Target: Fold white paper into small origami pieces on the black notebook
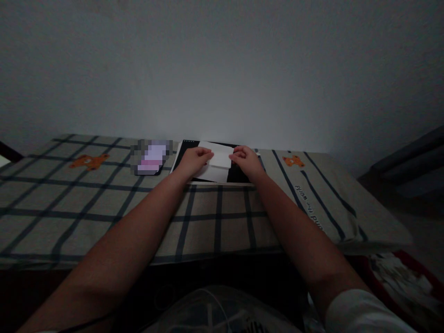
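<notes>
A white sheet of paper (219,163) lies on a black board (239,173) at the far side of a table. My left hand (194,160) rests on the paper's left side with fingers curled onto it. My right hand (245,160) pinches the paper's right edge. A smaller folded part of the paper sits between the two hands. Both forearms reach forward across the table.
The table wears a beige checked cloth (104,203) with dark lines and small orange bear prints (88,161). A blurred pale purple object (151,157) lies left of the board. A plain wall stands behind. Red and white items (398,277) sit low at the right.
</notes>
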### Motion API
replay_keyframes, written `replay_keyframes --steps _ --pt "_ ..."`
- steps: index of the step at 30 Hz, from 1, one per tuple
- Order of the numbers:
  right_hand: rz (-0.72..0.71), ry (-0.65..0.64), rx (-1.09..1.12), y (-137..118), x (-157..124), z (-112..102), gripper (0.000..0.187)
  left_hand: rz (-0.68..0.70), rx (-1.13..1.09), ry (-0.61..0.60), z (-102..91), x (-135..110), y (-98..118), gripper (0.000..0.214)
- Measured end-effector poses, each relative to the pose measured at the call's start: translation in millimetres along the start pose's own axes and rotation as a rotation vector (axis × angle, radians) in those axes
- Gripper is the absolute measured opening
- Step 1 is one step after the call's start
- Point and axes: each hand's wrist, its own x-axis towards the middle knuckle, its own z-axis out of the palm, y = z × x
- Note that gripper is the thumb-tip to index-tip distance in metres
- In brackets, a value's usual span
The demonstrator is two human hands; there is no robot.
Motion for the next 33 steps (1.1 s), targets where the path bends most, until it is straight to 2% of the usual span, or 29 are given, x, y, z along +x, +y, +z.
replay_keyframes --steps 2,4,8,23,33 --pt "-0.137 0.033 -0.127 -1.7 -1.6 -0.7 0.045 0.005 -0.021 0.015 -0.3 1.7 -2.4 0.017" --pt "-0.275 0.0 -0.266 -3.9 -3.4 -2.6 0.054 0.006 -0.025 0.017 -0.2 3.1 -4.4 0.018" --pt "-0.433 -0.166 -0.404 -7.3 -6.8 -5.9 0.049 0.031 0.02 0.025 -0.3 4.8 -5.9 0.019" --pt "-0.415 -0.322 -0.511 -7.0 -6.9 -6.8 0.065 0.091 0.114 0.027 -2.6 6.3 -9.4 0.021" --pt "-0.523 -0.348 -0.655 -2.1 -3.2 -12.8 0.043 0.086 0.311 -0.065 -5.0 3.0 -0.4 0.03"
